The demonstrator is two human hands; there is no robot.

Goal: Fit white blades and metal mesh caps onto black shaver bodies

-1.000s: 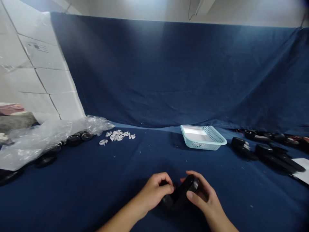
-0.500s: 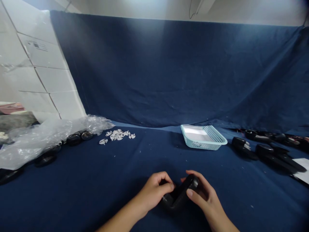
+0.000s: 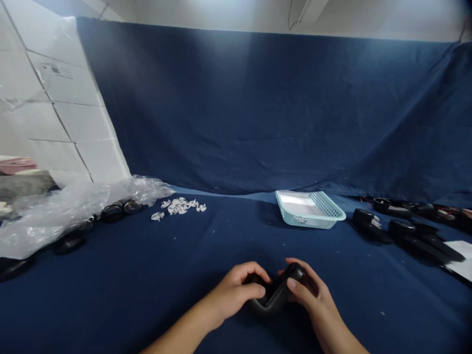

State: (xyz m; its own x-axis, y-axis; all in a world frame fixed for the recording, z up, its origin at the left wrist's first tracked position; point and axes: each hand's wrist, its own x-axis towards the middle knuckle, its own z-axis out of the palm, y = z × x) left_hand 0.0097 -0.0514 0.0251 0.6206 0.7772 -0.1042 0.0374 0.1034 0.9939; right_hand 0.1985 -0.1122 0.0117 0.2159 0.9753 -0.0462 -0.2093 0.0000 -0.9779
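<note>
A black, V-shaped plastic part [image 3: 271, 302] with a hollow inner side is held low over the blue cloth, close to me. My left hand [image 3: 239, 290] grips its left end, thumb on the near side and fingers curled over the far side. On the raised right end my right hand [image 3: 309, 292] is closed, with the thumb on the near face and the fingers behind. Part of the black piece is hidden by both hands, and its exact kind cannot be made out.
Small white plastic pieces [image 3: 180, 205] lie in a pile at the back left. Clear plastic wrap [image 3: 73, 206] partly covers black round parts [image 3: 112, 212]. A light-blue basket [image 3: 313, 221] holds something white. Several black parts [image 3: 368, 223] and a white sheet [image 3: 460, 255] are on the right.
The black part has turned slightly, showing more of its inner edge. The left fingers reach a little further over it, and the right hand has shifted slightly.
</note>
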